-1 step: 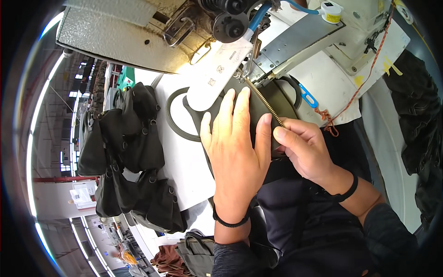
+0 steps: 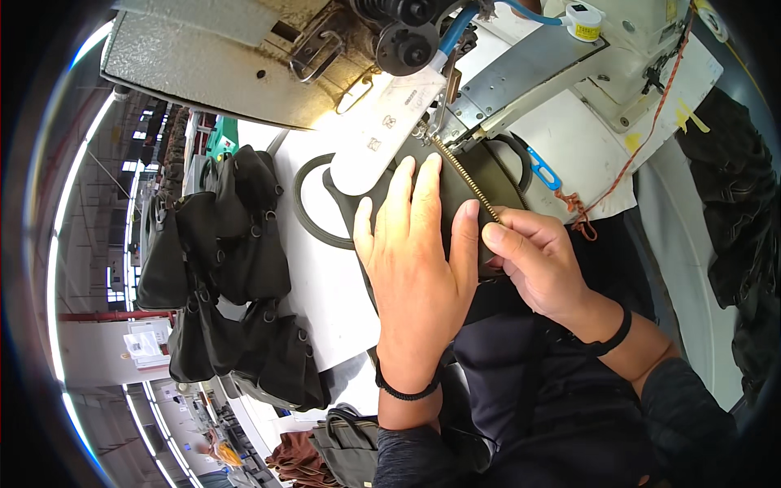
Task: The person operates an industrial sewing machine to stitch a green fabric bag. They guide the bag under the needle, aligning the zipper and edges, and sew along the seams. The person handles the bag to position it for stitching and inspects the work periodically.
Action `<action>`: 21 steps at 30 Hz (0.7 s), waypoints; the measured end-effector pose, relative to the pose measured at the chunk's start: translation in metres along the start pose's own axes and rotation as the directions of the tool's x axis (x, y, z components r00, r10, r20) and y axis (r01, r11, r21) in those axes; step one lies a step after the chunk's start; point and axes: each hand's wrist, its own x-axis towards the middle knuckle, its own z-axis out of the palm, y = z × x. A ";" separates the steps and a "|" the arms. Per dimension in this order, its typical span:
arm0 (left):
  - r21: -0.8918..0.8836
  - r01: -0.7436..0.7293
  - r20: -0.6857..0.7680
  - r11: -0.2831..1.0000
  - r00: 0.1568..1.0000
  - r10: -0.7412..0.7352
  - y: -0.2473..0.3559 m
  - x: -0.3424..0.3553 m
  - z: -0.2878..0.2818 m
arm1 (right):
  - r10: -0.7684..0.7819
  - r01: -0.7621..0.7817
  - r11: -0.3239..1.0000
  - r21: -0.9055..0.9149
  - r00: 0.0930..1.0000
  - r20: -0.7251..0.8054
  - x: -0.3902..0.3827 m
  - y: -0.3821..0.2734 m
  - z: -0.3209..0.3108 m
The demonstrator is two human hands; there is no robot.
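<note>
Head view: two hands hold a dark bag piece at a sewing machine.
Left hand lies flat, fingers apart, on the dark bag piece under the sewing machine; right hand pinches its zipper.

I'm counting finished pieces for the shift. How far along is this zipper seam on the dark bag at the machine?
Done: a pile of dark bags lies on the table's left side. In hand: the left hand presses the dark bag piece flat while the right hand pinches the zipper near its lower end. Left: the visible zipper length running up to the sewing machine's presser foot.
</note>
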 end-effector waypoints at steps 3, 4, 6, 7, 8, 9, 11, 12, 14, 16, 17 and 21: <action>-0.007 -0.007 -0.009 1.000 1.000 0.007 -0.001 0.001 0.000 | 0.028 -0.029 0.999 -0.027 0.999 -0.040 0.004 -0.004 0.002; -0.014 -0.014 -0.011 1.000 1.000 0.014 -0.002 0.002 0.002 | 0.055 -0.057 0.998 -0.028 0.995 -0.080 0.006 -0.009 0.007; -0.004 -0.035 -0.004 0.999 0.999 0.035 -0.003 0.000 0.004 | -0.008 0.004 0.993 -0.119 1.000 -0.025 0.011 -0.012 0.004; 0.016 -0.048 0.007 0.999 0.999 0.048 -0.003 -0.004 0.003 | -0.028 0.028 0.987 -0.157 1.000 -0.001 0.013 -0.014 0.004; 0.030 -0.062 0.015 0.998 0.998 0.061 -0.001 -0.008 0.003 | -0.048 0.052 0.978 -0.200 0.999 0.022 0.014 -0.018 0.002; 0.041 -0.068 0.033 0.997 0.997 0.067 0.001 -0.015 0.001 | -0.055 0.061 0.968 -0.244 0.998 0.030 0.014 -0.020 0.002; 0.010 -0.068 0.046 0.998 0.997 0.067 0.006 -0.034 0.000 | -0.068 0.080 0.938 -0.338 0.997 0.045 0.014 -0.023 0.000; -0.014 -0.064 0.050 0.998 0.997 0.065 0.008 -0.042 0.005 | -0.084 0.093 0.933 -0.349 0.996 0.040 0.014 -0.023 -0.001; -0.036 -0.022 -0.004 0.999 1.000 0.022 0.006 -0.051 0.018 | -0.109 0.116 0.923 -0.368 0.993 0.041 0.015 -0.022 0.001; -0.034 0.022 -0.065 0.999 0.998 -0.024 0.004 -0.053 0.028 | -0.104 0.110 0.925 -0.364 0.994 0.035 0.014 -0.017 0.000; -0.043 0.032 -0.129 0.999 0.991 -0.037 0.006 -0.054 0.031 | -0.103 0.110 0.917 -0.382 0.994 0.038 0.013 -0.016 0.000; -0.185 -0.025 -0.337 0.982 0.941 -0.040 -0.001 -0.050 0.047 | -0.175 0.181 0.856 -0.484 0.983 0.058 0.018 -0.017 0.001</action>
